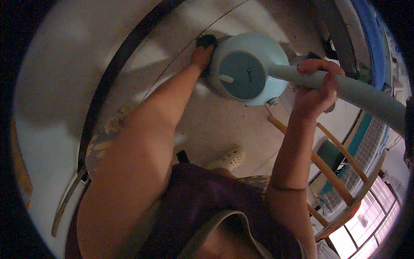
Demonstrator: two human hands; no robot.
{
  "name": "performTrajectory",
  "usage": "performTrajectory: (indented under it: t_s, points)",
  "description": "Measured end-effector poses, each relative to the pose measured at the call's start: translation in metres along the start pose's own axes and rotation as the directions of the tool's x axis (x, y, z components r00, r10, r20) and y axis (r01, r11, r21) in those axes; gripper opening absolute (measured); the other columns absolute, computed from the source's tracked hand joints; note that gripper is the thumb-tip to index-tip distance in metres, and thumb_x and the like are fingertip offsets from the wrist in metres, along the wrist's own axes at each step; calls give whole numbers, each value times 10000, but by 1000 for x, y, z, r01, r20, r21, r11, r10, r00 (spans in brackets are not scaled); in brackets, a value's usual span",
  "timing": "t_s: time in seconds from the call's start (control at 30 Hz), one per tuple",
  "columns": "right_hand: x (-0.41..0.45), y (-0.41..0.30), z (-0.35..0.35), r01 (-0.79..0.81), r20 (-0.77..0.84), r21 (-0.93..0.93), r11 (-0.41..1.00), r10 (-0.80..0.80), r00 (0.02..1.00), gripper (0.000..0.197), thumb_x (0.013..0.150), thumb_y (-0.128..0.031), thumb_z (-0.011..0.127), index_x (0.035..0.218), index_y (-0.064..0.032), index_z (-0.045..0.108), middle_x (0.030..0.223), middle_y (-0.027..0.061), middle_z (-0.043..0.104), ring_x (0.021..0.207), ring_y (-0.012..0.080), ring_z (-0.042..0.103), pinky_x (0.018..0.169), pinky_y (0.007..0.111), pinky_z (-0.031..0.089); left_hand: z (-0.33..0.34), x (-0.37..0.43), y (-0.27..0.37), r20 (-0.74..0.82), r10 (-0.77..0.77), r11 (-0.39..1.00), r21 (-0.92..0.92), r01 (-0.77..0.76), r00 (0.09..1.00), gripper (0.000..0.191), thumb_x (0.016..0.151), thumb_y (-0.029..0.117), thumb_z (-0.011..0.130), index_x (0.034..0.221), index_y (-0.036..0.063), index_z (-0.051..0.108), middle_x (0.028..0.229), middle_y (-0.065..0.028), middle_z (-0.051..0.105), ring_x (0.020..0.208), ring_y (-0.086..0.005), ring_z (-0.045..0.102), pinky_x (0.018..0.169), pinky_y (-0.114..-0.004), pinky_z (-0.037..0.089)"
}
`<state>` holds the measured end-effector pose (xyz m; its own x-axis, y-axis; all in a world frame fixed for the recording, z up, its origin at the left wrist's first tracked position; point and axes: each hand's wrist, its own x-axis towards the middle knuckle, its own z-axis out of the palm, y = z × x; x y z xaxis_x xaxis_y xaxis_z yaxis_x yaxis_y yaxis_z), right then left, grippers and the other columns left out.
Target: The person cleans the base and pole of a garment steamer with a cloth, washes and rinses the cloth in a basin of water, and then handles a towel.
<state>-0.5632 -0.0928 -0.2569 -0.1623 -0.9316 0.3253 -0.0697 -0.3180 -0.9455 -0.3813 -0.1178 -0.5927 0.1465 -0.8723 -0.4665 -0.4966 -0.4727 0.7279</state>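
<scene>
A light-blue rounded appliance housing (pixel 278 51) with a darker round panel (pixel 241 76) is in front of me. A thick light-coloured tube (pixel 362 95) runs from its side to the right. My right hand (pixel 318 84) is closed around this tube close to the housing. My left hand (pixel 202 56) reaches to the housing's far left side, with a dark, soft-looking item (pixel 207 40) at its fingers, possibly a cloth. The housing hides part of that hand's contact. A short metallic fitting (pixel 272 102) sticks out of the housing's lower edge.
A wooden chair or rack with round spindles (pixel 333 178) stands at the lower right. One pale clog with holes (pixel 234 158) is on the floor below the housing. A dark curved band (pixel 106 74) crosses the left. At the upper right is a blue edge (pixel 372 42); a bright window (pixel 368 220) lies lower right.
</scene>
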Motion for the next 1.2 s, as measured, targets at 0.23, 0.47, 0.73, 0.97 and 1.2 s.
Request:
performTrajectory:
  t_s: [0.23, 0.47, 0.73, 0.97, 1.2]
  points:
    - [-7, -1, 10, -10, -186, -94, 996, -7, 983, 350, 757, -349, 549, 680, -11, 502, 584, 111, 529, 599, 192, 525, 608, 315, 430, 47, -113, -24, -245, -103, 961, -276, 33, 964, 530, 805, 450, 450, 980, -35, 572, 952, -253, 573, 875, -413, 539, 771, -454, 412]
    - [-24, -6, 23, 14, -250, -173, 985, -58, 966, 343, 762, -343, 543, 672, -15, 502, 603, 115, 551, 594, 188, 530, 604, 294, 428, 73, -166, -16, -80, -188, 870, -475, 129, 979, 492, 792, 416, 490, 976, -33, 575, 945, -216, 587, 859, -360, 555, 755, -431, 420]
    - [-37, -12, 7, -59, -382, -105, 993, 15, 924, 313, 736, -294, 600, 840, -20, 489, 700, 98, 550, 670, 171, 518, 681, 302, 424, -9, -56, 8, 176, -4, 889, -450, 84, 984, 452, 777, 376, 536, 972, -29, 577, 937, -173, 603, 841, -300, 574, 737, -403, 430]
    - [-25, -13, -37, -95, 287, -92, 991, 118, 951, 524, 732, -146, 644, 1182, -30, 402, 1040, 137, 531, 958, 252, 521, 845, 390, 420, -27, 15, 25, 304, 103, 978, -202, -42, 947, 459, 781, 373, 532, 1013, -22, 567, 1004, -190, 587, 889, -314, 572, 762, -400, 431]
    - [-23, 8, -38, -131, 294, 186, 974, 72, 953, 251, 745, -186, 612, 877, -54, 443, 747, 132, 558, 738, 269, 552, 740, 413, 440, 18, -39, -8, 170, 65, 961, -274, -16, 983, 453, 786, 368, 518, 1004, -27, 564, 1016, -218, 577, 907, -349, 564, 775, -416, 426]
